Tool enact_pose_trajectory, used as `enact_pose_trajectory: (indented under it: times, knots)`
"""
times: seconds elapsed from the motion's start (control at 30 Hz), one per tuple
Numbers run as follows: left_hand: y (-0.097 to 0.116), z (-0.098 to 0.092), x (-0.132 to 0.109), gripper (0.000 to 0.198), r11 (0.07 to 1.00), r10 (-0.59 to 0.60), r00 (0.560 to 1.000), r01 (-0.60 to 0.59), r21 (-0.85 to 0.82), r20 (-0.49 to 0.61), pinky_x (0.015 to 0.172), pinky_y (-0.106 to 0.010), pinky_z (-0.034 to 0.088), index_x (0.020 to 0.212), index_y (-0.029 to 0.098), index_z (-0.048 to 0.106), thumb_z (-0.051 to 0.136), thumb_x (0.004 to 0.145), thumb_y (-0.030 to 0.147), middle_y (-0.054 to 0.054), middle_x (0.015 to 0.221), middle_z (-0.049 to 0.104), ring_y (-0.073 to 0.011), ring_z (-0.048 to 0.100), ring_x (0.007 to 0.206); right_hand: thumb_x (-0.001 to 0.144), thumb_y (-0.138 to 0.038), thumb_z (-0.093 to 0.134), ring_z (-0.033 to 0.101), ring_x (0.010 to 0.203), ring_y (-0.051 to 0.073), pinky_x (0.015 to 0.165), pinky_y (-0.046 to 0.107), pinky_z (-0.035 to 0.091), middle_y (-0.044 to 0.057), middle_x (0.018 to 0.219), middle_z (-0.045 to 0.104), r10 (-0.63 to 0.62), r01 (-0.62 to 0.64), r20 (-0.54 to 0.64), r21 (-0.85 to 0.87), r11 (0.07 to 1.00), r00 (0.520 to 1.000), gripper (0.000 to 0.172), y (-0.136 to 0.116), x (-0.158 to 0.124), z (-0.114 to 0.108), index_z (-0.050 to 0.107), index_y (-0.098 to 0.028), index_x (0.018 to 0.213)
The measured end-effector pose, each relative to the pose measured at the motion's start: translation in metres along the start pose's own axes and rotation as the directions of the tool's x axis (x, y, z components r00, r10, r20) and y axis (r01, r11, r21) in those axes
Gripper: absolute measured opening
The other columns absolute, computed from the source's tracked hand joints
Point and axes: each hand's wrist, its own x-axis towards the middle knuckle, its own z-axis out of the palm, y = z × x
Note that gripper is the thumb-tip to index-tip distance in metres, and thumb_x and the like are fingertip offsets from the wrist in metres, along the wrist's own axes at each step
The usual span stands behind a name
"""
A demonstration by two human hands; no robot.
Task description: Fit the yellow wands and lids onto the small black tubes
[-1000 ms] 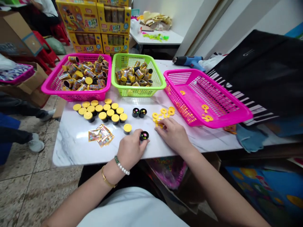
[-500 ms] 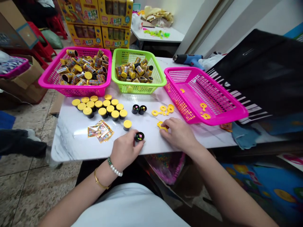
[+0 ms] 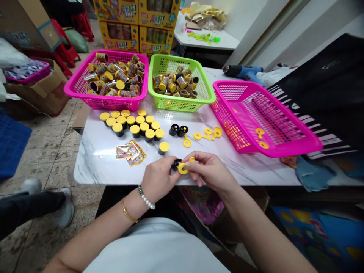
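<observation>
Gripping a small black cup (image 3: 175,164) at the near edge of the marble table (image 3: 93,163), the left hand (image 3: 159,178) closes its fingers around the cup's side, while the right hand (image 3: 209,170) pinches a yellow ring piece (image 3: 183,168) between thumb and fingertips and holds it right against the cup's open top. Both hands meet at about 6 o'clock on the tabletop, just above its front rim. At 12 o'clock from the hands stand two more open black cups (image 3: 178,130), touching each other, with a loose yellow ring (image 3: 187,143) just beside them and a small cluster of yellow rings (image 3: 209,133) at 1 o'clock. A single yellow-lidded cup (image 3: 163,147) sits at 11 o'clock, near the hands, and farther out in the same direction a group of yellow-lidded cups (image 3: 132,123) stands in two rows. Shiny foil packets (image 3: 131,152) lie at 10 o'clock. Along the far side of the table are three baskets: a pink basket (image 3: 74,89) heaped with printed cups, a green basket (image 3: 209,96) partly filled with the same, and at 2 o'clock a second pink basket (image 3: 284,149) holding only a few yellow rings. A blue glue gun (image 3: 241,71) lies beyond it.
</observation>
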Motion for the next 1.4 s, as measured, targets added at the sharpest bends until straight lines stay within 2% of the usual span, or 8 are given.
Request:
enact_pose_trajectory:
  times: [0.07, 0.2, 0.57, 0.87, 1.03, 1.23, 1.3, 1.4]
  knots:
    - [0.001, -0.001, 0.001, 0.021, 1.000, -0.006, 1.000, 0.006, -0.016, 0.016, 0.064, -0.026, 0.045, 0.104, 0.019, 0.070, 0.069, 0.085, 0.027, -0.002, 0.078, 0.070, -0.0160, 0.063, 0.067, 0.069, -0.045, 0.083, 0.044, 0.032, 0.007, 0.032, 0.017, 0.033, -0.005, 0.044, 0.056, -0.034, 0.032, -0.051, -0.038, 0.999, 0.998, 0.034, 0.005, 0.001, 0.009, 0.069, -0.016, 0.080]
    - [0.002, -0.002, 0.002, 0.020, 0.999, -0.034, 0.998, 0.035, -0.031, 0.045, 0.065, -0.025, 0.045, 0.103, 0.021, 0.070, 0.069, 0.086, 0.030, -0.001, 0.076, 0.070, -0.0157, 0.063, 0.067, 0.063, -0.045, 0.086, 0.053, 0.043, 0.009, 0.039, 0.020, 0.042, 0.001, 0.062, 0.067, -0.134, 0.115, -0.164, -0.117, 0.986, 0.977, 0.035, 0.005, 0.011, 0.011, 0.072, -0.016, 0.079]
    - [0.004, -0.008, 0.007, 0.022, 0.997, -0.068, 0.984, 0.072, -0.020, 0.163, 0.063, -0.026, 0.044, 0.104, 0.021, 0.072, 0.067, 0.088, 0.035, -0.001, 0.069, 0.069, -0.0167, 0.063, 0.063, 0.066, -0.048, 0.084, 0.061, 0.056, 0.014, 0.055, 0.027, 0.052, 0.002, 0.065, 0.069, -0.193, 0.149, -0.199, -0.215, 0.965, 0.961, 0.034, 0.006, 0.006, 0.014, 0.069, -0.018, 0.073]
    - [0.006, -0.015, 0.007, 0.021, 0.993, -0.068, 0.980, 0.083, -0.078, 0.189, 0.061, -0.025, 0.045, 0.103, 0.019, 0.072, 0.066, 0.084, 0.024, -0.002, 0.071, 0.072, -0.0171, 0.065, 0.063, 0.068, -0.052, 0.083, 0.057, 0.053, 0.013, 0.052, 0.025, 0.051, 0.000, 0.064, 0.066, -0.171, 0.124, -0.178, -0.249, 0.960, 0.969, 0.038, 0.002, 0.005, 0.016, 0.066, -0.018, 0.073]
    - [0.014, -0.022, 0.011, 0.020, 0.818, -0.194, 0.914, 0.352, -0.456, 0.357, 0.044, -0.020, 0.043, 0.097, 0.018, 0.068, 0.059, 0.088, 0.033, 0.002, 0.060, 0.067, -0.0119, 0.061, 0.045, 0.071, -0.056, 0.080, 0.054, 0.047, 0.010, 0.043, 0.022, 0.047, -0.002, 0.063, 0.062, -0.096, 0.066, -0.172, -0.176, 0.982, 0.980, 0.041, 0.011, 0.002, 0.018, 0.062, -0.020, 0.081]
    - [0.010, -0.015, 0.015, 0.019, 0.669, -0.249, 0.856, 0.490, -0.559, 0.453, 0.036, -0.016, 0.039, 0.080, 0.018, 0.056, 0.050, 0.094, 0.030, 0.005, 0.052, 0.059, -0.0089, 0.055, 0.037, 0.074, -0.058, 0.076, 0.062, 0.055, 0.014, 0.054, 0.028, 0.059, -0.003, 0.068, 0.062, -0.132, 0.119, -0.192, -0.078, 0.990, 0.972, 0.043, 0.020, 0.002, 0.024, 0.053, -0.023, 0.077]
    - [0.008, -0.014, 0.012, 0.014, 0.700, -0.225, 0.868, 0.460, -0.547, 0.442, 0.036, -0.017, 0.038, 0.094, 0.019, 0.056, 0.050, 0.095, 0.032, 0.007, 0.053, 0.058, -0.0098, 0.054, 0.036, 0.076, -0.058, 0.075, 0.061, 0.052, 0.014, 0.052, 0.028, 0.058, -0.003, 0.066, 0.062, -0.143, 0.130, -0.178, -0.086, 0.988, 0.973, 0.041, 0.021, 0.003, 0.025, 0.054, -0.022, 0.078]
    - [0.005, -0.009, 0.005, 0.035, 0.854, -0.175, 0.954, 0.269, -0.445, 0.242, 0.045, -0.020, 0.041, 0.116, 0.020, 0.053, 0.067, 0.086, 0.033, 0.008, 0.057, 0.058, -0.0130, 0.059, 0.046, 0.076, -0.057, 0.075, 0.061, 0.057, 0.014, 0.053, 0.026, 0.054, -0.001, 0.070, 0.065, -0.225, 0.189, -0.231, -0.171, 0.967, 0.947, 0.039, 0.023, 0.003, 0.026, 0.062, -0.021, 0.079]
